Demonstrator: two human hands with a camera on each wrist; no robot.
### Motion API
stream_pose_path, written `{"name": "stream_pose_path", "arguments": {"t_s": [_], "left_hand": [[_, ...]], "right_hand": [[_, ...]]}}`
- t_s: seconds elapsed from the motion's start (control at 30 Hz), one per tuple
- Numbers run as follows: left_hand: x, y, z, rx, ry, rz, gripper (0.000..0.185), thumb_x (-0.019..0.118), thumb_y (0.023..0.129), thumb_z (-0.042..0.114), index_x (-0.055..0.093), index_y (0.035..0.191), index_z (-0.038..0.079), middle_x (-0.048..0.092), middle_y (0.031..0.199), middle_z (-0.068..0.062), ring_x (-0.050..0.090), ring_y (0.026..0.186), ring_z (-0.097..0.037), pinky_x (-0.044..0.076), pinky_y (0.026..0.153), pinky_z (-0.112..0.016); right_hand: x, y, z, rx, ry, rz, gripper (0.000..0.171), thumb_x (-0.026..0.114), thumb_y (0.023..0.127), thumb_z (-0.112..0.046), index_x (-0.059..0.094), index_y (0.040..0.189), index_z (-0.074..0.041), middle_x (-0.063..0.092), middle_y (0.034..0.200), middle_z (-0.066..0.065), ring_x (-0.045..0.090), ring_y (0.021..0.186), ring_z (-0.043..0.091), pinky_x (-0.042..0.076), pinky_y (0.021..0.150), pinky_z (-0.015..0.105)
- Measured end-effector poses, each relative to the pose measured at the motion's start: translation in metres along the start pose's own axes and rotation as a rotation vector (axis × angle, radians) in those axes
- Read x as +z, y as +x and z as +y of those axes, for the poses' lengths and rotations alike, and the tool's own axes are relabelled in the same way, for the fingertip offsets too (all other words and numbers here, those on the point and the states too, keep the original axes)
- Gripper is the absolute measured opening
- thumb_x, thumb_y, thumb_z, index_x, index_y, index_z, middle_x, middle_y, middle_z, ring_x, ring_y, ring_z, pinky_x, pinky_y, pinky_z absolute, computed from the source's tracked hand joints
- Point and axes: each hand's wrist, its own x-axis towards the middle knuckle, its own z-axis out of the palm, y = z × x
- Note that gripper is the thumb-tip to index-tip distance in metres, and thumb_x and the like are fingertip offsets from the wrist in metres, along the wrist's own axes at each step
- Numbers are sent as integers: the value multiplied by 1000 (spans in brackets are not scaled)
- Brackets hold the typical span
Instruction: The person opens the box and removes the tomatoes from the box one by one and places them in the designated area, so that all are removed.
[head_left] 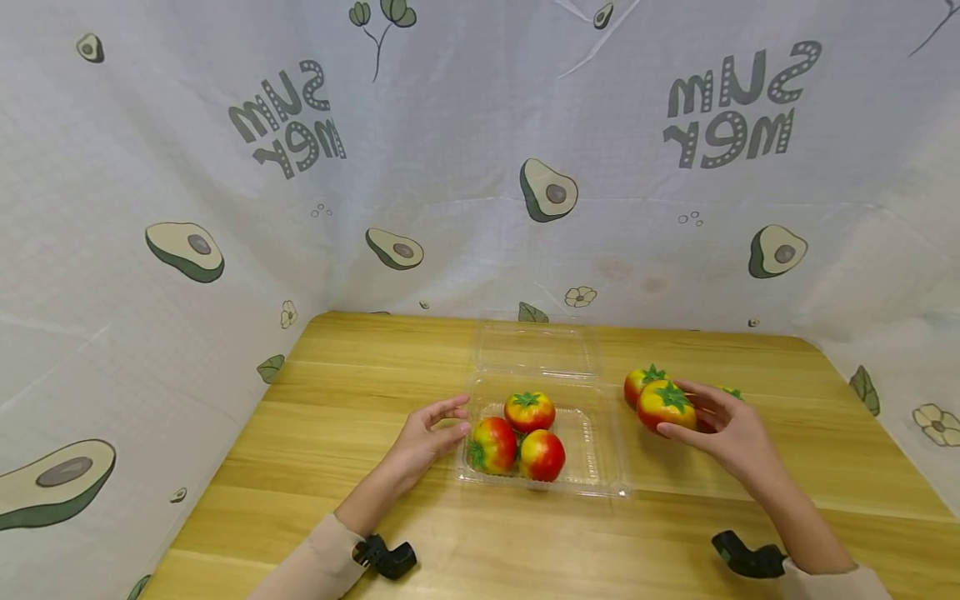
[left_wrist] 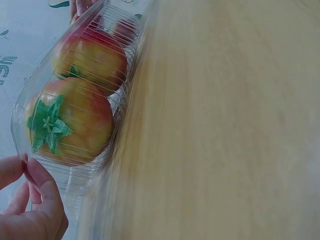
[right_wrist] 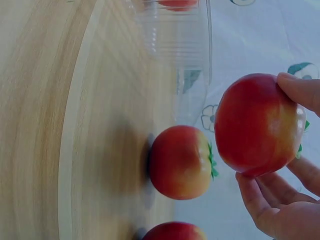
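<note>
My right hand (head_left: 731, 429) grips a red-and-yellow tomato (right_wrist: 257, 125) with a green leafy top, thumb on one side and fingers on the other. It is raised off the table, right of a clear plastic box (head_left: 588, 483). Inside the box sit three similar tomatoes: one at the back (head_left: 529, 412), one at the front left (head_left: 493, 446) and one at the front right (head_left: 542, 456). My left hand (left_wrist: 37, 205) pinches the box's rim at its left side between thumb and finger.
Another tomato (head_left: 637, 385) stands on the wooden table (head_left: 360, 367) behind the held one. A further tomato (right_wrist: 175, 232) lies mostly hidden behind my right hand in the head view. The box's lid (head_left: 536, 348) lies folded back toward the patterned curtain (head_left: 465, 167).
</note>
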Motion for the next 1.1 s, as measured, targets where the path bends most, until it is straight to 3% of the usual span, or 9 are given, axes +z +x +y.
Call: {"name": "stream_pose_path", "arguments": {"t_s": [0.27, 0.37, 0.5, 0.6, 1.1], "left_hand": [[0, 0, 0, 6, 1, 1, 50, 66, 94, -2, 51, 141, -5, 55, 116, -14, 59, 83, -8, 53, 74, -17], [0, -1, 0, 6, -2, 4, 50, 66, 94, -2, 51, 141, -6, 56, 116, -13, 59, 82, -8, 53, 74, -17], [0, -1, 0, 11, -8, 4, 50, 66, 93, -3, 51, 141, -6, 56, 115, -12, 59, 82, -7, 53, 73, -17], [0, -1, 0, 13, -11, 0, 50, 66, 93, -3, 50, 141, -6, 56, 115, -12, 60, 83, -8, 53, 74, -17], [0, -1, 1, 11, -5, -4, 51, 66, 94, -2, 50, 141, -6, 55, 117, -13, 60, 84, -8, 54, 75, -17]], "right_hand": [[-10, -4, 8, 55, 13, 6, 72, 80, 87, -19, 45, 144, 7, 45, 140, 28, 45, 104, -16, 45, 81, 4], [-15, -4, 11, 56, 21, 23, 71, 80, 87, -18, 45, 143, 8, 52, 133, 10, 43, 101, -20, 45, 81, 3], [-23, -7, 15, 67, 27, 43, 71, 79, 88, -18, 44, 145, 7, 48, 122, -19, 43, 101, -21, 44, 81, 2], [-29, -8, 18, 78, 21, 64, 71, 78, 89, -19, 44, 146, 6, 47, 118, -25, 43, 101, -22, 43, 81, 2], [-54, -13, 33, 118, 27, 113, 69, 76, 90, -21, 44, 150, -7, 45, 115, -29, 43, 101, -20, 44, 81, 2]]}}
